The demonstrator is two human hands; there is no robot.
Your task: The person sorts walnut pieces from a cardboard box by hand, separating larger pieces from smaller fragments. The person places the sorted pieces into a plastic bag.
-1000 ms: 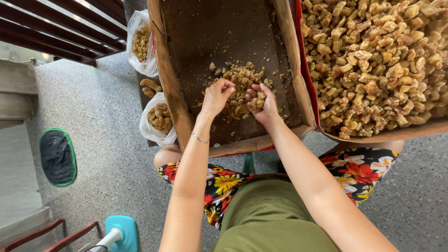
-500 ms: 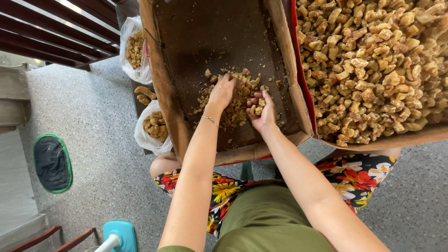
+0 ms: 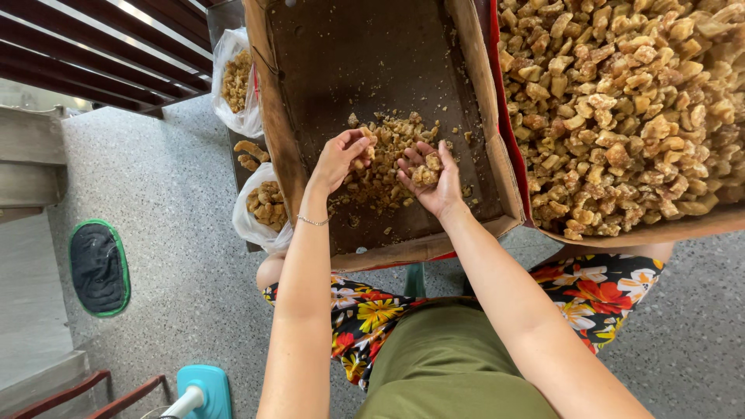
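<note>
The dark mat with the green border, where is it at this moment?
In the head view, the dark mat with the green border lies on the speckled floor at the far left, well apart from the left hand and the plastic bags of pieces.

Small food-sorting spot on a home porch or shopfront

Beside the brown cardboard box (image 3: 388, 116) of golden fried chunks: clear plastic bags (image 3: 237, 81) of the same, speckled grey stone floor (image 3: 178, 225), dark wooden slats (image 3: 93, 46).

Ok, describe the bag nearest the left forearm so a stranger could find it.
Start at the nearly empty cardboard box under both hands. Along its left outer wall sit two clear plastic bags of golden chunks. Take the nearer bag, beside the left forearm; the other bag lies farther up.
</note>
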